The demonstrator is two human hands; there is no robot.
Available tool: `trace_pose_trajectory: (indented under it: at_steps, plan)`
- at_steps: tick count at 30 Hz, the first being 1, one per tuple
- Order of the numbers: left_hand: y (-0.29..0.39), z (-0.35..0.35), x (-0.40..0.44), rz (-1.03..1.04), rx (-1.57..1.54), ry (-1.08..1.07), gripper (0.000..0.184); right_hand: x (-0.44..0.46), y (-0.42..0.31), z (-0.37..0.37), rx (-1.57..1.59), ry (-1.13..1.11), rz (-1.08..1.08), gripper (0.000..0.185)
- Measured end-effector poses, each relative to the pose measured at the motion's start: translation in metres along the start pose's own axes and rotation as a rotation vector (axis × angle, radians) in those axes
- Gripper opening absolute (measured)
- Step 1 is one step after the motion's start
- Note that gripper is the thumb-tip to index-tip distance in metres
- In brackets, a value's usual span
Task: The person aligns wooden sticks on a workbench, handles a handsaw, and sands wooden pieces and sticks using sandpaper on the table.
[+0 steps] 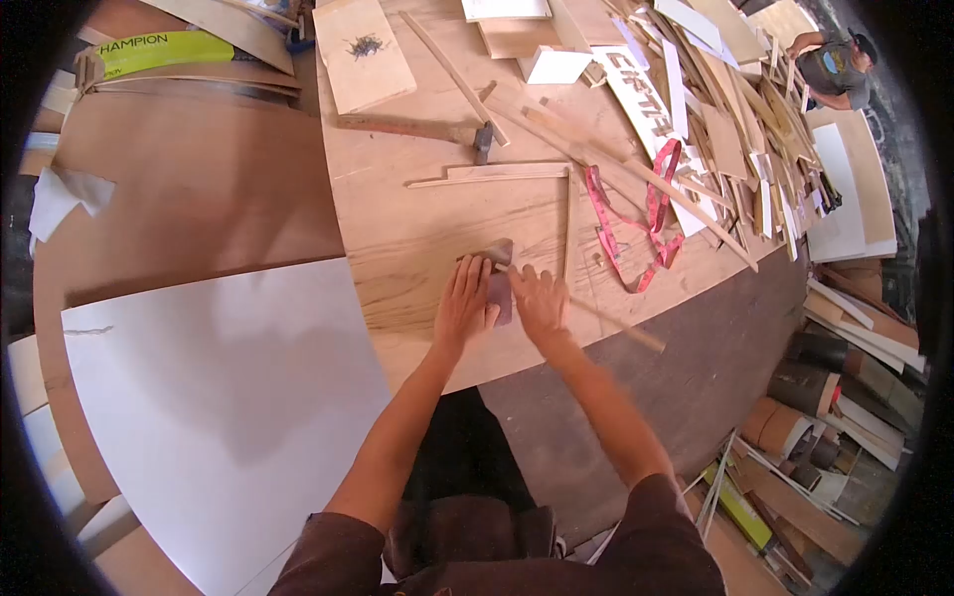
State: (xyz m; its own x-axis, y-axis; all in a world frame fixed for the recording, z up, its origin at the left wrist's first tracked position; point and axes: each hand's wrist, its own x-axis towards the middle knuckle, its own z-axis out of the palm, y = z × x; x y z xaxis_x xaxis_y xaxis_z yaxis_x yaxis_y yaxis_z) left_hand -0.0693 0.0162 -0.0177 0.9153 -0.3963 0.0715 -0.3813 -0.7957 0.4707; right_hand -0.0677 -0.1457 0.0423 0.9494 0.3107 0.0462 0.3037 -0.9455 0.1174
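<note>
On the plywood table (pixel 397 219), my left hand (pixel 464 301) presses on a brownish sheet like sandpaper (pixel 500 298), its upper end curled. My right hand (pixel 540 300) is beside it, fingers closed on a thin wooden strip (pixel 621 326) that slants down to the right past the table edge. The strip's other end is hidden by my hands. Just above lie joined thin strips (pixel 507 173) forming a corner. A hammer (pixel 481 142) rests farther up, and a pink measuring tape (pixel 636 276) lies looped to the right.
A board with a pile of nails (pixel 368 46) lies at the upper left of the table. Long strips (pixel 686 199) and heaped wood scraps (pixel 735 129) lie to the right. A white sheet (pixel 219 397) is at left. Another person (pixel 835 72) stands at the far upper right.
</note>
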Motion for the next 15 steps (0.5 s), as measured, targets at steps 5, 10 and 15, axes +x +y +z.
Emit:
trace_pose_trajectory:
  at_steps: [5, 10, 15]
  plan:
    - [0.003, -0.003, 0.000, 0.041, 0.066, 0.090, 0.070, -0.030, -0.021, 0.005, -0.060, -0.027, 0.011, 0.036]
    - [0.008, -0.010, 0.001, 0.051, 0.132, 0.067, 0.069, -0.017, -0.003, 0.001, 0.007, -0.035, -0.032, 0.044]
    - [0.007, -0.011, 0.002, 0.060, 0.118, 0.067, 0.069, -0.031, -0.017, 0.007, -0.130, 0.009, -0.014, 0.039]
